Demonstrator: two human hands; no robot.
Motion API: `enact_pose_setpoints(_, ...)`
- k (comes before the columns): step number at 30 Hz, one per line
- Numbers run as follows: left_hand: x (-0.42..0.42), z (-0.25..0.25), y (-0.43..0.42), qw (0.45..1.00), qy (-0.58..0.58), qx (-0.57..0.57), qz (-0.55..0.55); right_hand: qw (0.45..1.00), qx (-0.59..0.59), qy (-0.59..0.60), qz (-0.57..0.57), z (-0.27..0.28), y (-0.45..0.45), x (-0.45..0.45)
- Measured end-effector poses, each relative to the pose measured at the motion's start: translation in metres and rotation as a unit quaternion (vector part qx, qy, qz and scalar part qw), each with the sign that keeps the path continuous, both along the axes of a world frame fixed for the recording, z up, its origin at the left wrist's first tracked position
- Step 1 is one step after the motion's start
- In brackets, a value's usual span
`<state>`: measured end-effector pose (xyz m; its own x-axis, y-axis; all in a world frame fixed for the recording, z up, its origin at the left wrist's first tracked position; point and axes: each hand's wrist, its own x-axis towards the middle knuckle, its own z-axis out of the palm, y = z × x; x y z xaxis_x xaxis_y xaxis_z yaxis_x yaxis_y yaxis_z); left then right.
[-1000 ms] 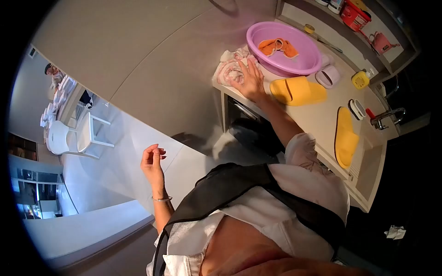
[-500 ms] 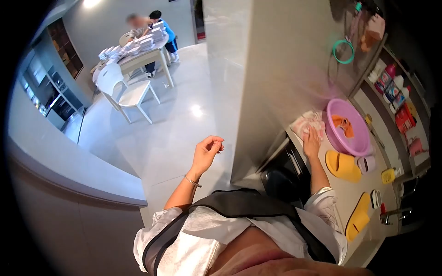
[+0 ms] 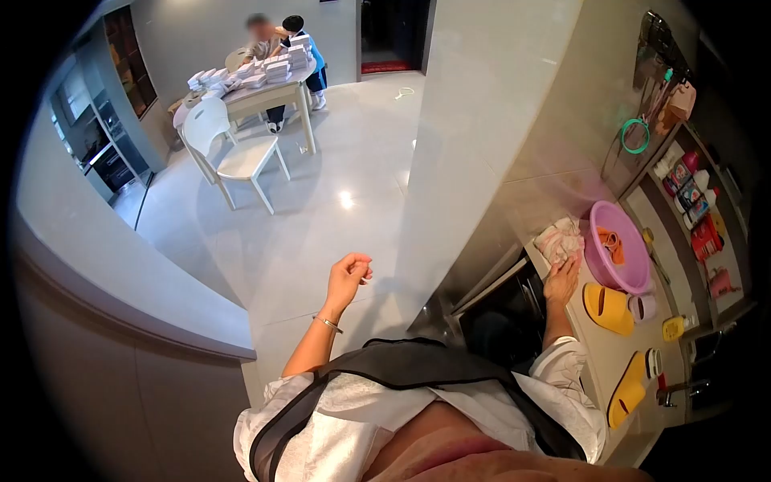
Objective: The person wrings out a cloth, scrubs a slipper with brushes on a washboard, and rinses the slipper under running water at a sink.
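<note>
Laying the right hand (image 3: 561, 281) on the lower edge of a crumpled pink-and-white cloth (image 3: 557, 239), with fingers stretched out and the grip apart rather than folded around the fabric. Finding that cloth at the near corner of the surface (image 3: 592, 347), just beside a pink basin (image 3: 637, 269) with an orange cloth (image 3: 612, 247) inside. Holding the left hand (image 3: 348, 279) out over the floor (image 3: 301, 241), well apart from the surface, with its grip together in a loose curl and a bracelet (image 3: 328, 324) around the wrist. Seeing one yellow slipper (image 3: 610, 312) near the basin, next to a lilac slipper (image 3: 642, 308), and another yellow slipper (image 3: 630, 387) farther along, beside a small white object (image 3: 654, 363) and near the faucet (image 3: 683, 391). Noting also a yellow bottle (image 3: 674, 327) toward the back, and shelves with bottles (image 3: 692, 193) and a red container (image 3: 707, 239). Looking across to a white chair (image 3: 247, 162), stacked papers (image 3: 277, 72) on a second surface (image 3: 257, 103), and two people (image 3: 319, 63) close by it.
</note>
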<state>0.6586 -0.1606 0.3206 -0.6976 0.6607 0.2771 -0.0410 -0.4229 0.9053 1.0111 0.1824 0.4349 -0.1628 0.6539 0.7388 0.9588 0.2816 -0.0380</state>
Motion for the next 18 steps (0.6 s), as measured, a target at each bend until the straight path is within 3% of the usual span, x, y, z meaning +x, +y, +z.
enact_pose_setpoints(2, -0.011, -0.016, -0.001, 1.000, -0.012, -0.017, -0.012, 0.997, -0.009, 0.000, -0.076, -0.006, -0.016, -0.008)
enact_pose_setpoints(5, -0.019, -0.034, -0.008, 0.998, -0.037, -0.047, -0.022, 0.995, -0.012, -0.066, -0.076, -0.020, -0.029, -0.007)
enact_pose_setpoints(8, -0.028, -0.038, -0.009, 0.997, -0.042, -0.055, -0.032, 0.996, -0.025, -0.042, -0.069, -0.027, -0.034, -0.013)
enact_pose_setpoints(14, -0.045, -0.030, 0.011, 0.997, 0.027, -0.041, -0.062, 0.984, -0.058, -0.074, -0.149, -0.039, -0.035, -0.018)
enact_pose_setpoints(15, -0.043, -0.025, 0.002, 0.994, 0.010, -0.096, -0.055, 0.991, -0.021, -0.064, -0.115, -0.050, -0.008, -0.021)
enact_pose_setpoints(16, -0.045, -0.020, 0.002, 0.984, 0.015, -0.159, -0.076, 0.994, -0.055, -0.005, -0.093, -0.039, -0.032, -0.027)
enact_pose_setpoints(18, -0.050, -0.031, 0.025, 0.974, 0.058, -0.169, -0.141, 0.998, -0.022, 0.008, -0.056, -0.022, -0.045, -0.044)
